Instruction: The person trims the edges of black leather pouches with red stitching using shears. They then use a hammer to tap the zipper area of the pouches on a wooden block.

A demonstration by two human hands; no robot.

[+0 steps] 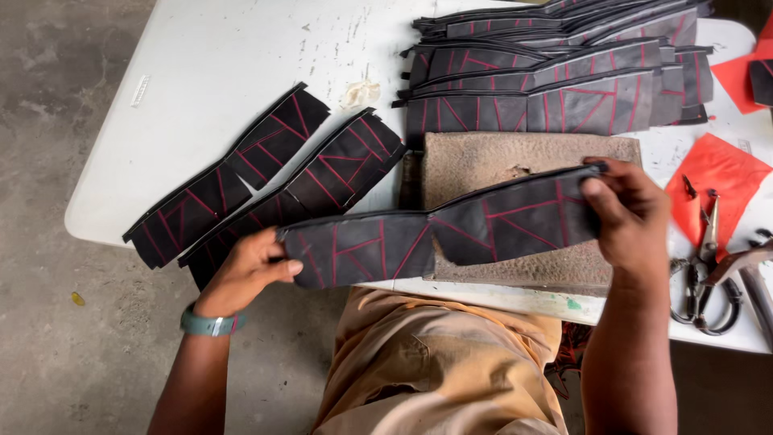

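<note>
Stretching between both hands, a long black leather strip (439,234) with red stitching hangs level over a rough brown slab (531,153) at the white table's (209,56) near edge — the left hand (245,270) pinches one end, the right hand (628,209) the other. Matching strips (266,185) lie left, a stack (555,72) behind; scissors (704,274) lie right.
</note>
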